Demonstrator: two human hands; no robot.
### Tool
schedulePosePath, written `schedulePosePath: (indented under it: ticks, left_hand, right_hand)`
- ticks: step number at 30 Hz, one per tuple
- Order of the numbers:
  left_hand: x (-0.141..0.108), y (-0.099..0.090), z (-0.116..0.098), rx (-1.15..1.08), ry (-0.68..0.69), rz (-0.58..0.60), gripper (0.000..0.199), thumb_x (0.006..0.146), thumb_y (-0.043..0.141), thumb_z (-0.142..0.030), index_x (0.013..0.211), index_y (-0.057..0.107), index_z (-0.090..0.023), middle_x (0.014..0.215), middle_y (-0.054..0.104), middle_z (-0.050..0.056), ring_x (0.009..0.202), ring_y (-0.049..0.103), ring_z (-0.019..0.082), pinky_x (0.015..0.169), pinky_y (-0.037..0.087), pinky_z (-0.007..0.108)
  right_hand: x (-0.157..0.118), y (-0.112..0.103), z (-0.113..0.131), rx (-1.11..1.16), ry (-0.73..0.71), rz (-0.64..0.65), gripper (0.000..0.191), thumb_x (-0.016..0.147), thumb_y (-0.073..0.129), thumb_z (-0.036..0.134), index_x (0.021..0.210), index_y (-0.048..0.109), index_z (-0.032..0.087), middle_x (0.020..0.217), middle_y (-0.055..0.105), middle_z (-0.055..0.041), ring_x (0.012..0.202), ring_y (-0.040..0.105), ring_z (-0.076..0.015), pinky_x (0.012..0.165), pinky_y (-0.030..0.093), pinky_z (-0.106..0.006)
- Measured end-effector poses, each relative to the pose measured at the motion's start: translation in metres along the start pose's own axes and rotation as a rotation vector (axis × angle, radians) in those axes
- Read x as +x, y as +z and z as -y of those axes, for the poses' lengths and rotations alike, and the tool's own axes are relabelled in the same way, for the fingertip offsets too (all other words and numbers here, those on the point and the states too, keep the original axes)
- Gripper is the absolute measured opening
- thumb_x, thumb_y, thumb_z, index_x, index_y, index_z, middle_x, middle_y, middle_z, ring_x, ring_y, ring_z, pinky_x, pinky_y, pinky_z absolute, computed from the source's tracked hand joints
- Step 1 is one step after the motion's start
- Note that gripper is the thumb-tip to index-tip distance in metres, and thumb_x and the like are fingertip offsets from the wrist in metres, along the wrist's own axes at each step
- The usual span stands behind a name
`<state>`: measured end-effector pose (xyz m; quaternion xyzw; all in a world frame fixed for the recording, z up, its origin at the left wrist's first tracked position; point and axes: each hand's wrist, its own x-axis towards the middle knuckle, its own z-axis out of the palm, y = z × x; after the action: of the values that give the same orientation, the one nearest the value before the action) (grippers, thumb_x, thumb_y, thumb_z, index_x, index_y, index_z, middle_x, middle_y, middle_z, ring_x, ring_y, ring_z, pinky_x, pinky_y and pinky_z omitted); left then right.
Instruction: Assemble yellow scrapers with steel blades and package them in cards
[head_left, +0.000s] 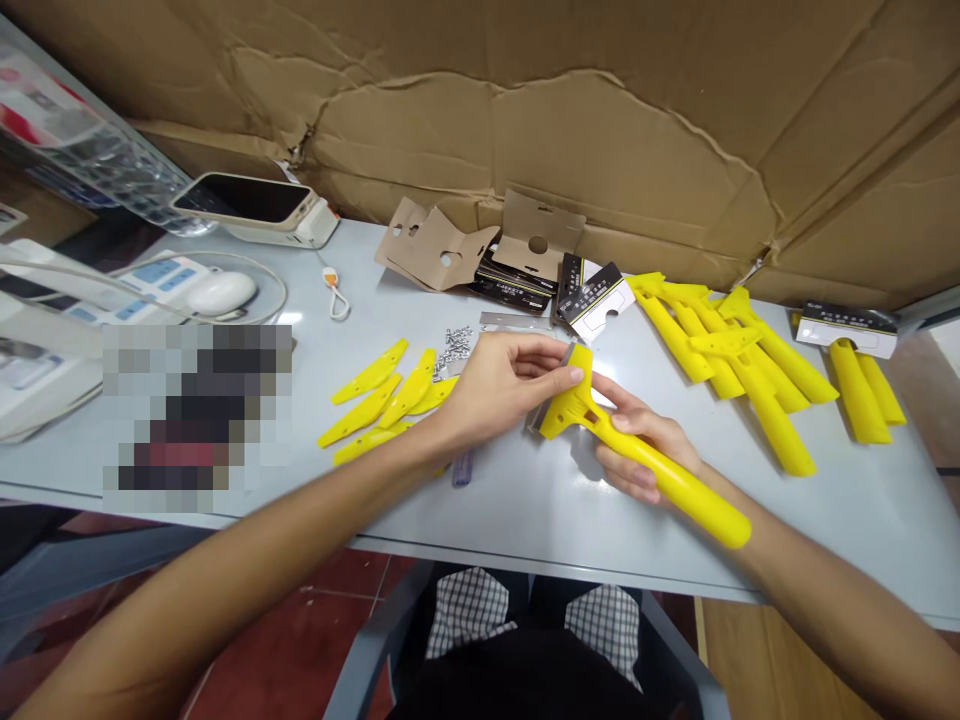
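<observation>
A yellow scraper (675,482) is held above the table, its head towards the far left and its handle slanting down to the right. My right hand (649,435) is closed around the upper handle from beneath. At the head, my left hand (514,385) pinches the edge, thumb on top and fingers curled behind. A metal blade strip shows along the head's left edge, partly hidden. Beside my left hand lie several yellow cover pieces (367,400) and a pile of small screws (453,350). Behind it is a flat metal strip (516,321).
Several yellow scrapers (772,400) lie at the right, with packaged ones (862,395) beyond. Cardboard sleeves (442,245) and black-white cards (596,300) sit at the back against a cardboard wall (525,130). A phone (244,200), power strip (161,285) and blurred dark object (199,415) occupy the left.
</observation>
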<state>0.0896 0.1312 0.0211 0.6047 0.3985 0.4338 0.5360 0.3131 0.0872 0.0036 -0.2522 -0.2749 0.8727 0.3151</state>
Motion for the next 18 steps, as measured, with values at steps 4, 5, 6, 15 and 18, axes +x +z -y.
schedulePosePath:
  ticks: [4, 5, 6, 15, 18]
  left_hand:
    - [-0.001, 0.001, -0.013, -0.054, -0.185, -0.026, 0.027, 0.083, 0.091, -0.032, 0.104, 0.084, -0.016, 0.101, 0.085, 0.010, 0.095, 0.082, 0.026, 0.090, 0.068, 0.039]
    - [-0.002, 0.001, -0.015, -0.080, -0.209, -0.017, 0.029, 0.082, 0.092, -0.033, 0.104, 0.084, -0.016, 0.102, 0.085, 0.011, 0.096, 0.081, 0.026, 0.091, 0.067, 0.040]
    - [-0.002, 0.001, -0.015, -0.110, -0.222, -0.003, 0.032, 0.080, 0.093, -0.035, 0.104, 0.084, -0.017, 0.103, 0.085, 0.011, 0.096, 0.081, 0.026, 0.090, 0.066, 0.040]
    - [0.001, -0.001, -0.009, -0.225, -0.197, 0.060, 0.030, 0.082, 0.093, -0.037, 0.104, 0.087, -0.018, 0.107, 0.084, 0.012, 0.102, 0.079, 0.027, 0.092, 0.064, 0.038]
    - [0.002, -0.002, -0.009, -0.226, -0.176, 0.075, 0.027, 0.084, 0.092, -0.036, 0.103, 0.087, -0.018, 0.105, 0.084, 0.012, 0.101, 0.078, 0.027, 0.091, 0.063, 0.038]
  right_hand:
    - [0.000, -0.001, -0.001, 0.002, -0.021, -0.001, 0.063, 0.094, 0.063, 0.023, 0.153, 0.041, 0.030, 0.112, 0.073, 0.0014, 0.036, 0.045, -0.0024, 0.028, 0.039, -0.018]
    - [0.000, -0.001, -0.001, -0.003, -0.022, -0.005, 0.062, 0.094, 0.063, 0.023, 0.152, 0.042, 0.030, 0.110, 0.073, 0.0016, 0.036, 0.044, -0.0024, 0.028, 0.039, -0.019]
    - [0.000, 0.000, 0.000, -0.006, -0.023, -0.010, 0.061, 0.093, 0.064, 0.023, 0.150, 0.043, 0.029, 0.108, 0.073, 0.0019, 0.036, 0.044, -0.0024, 0.028, 0.039, -0.019]
    - [-0.003, 0.006, 0.004, 0.007, -0.039, -0.002, 0.058, 0.092, 0.062, 0.022, 0.147, 0.045, 0.029, 0.122, 0.074, -0.0008, 0.037, 0.048, -0.0023, 0.029, 0.041, -0.019]
    - [-0.003, 0.007, 0.004, 0.017, -0.053, 0.002, 0.059, 0.092, 0.064, 0.020, 0.148, 0.045, 0.030, 0.124, 0.074, -0.0006, 0.038, 0.051, -0.0025, 0.030, 0.043, -0.019]
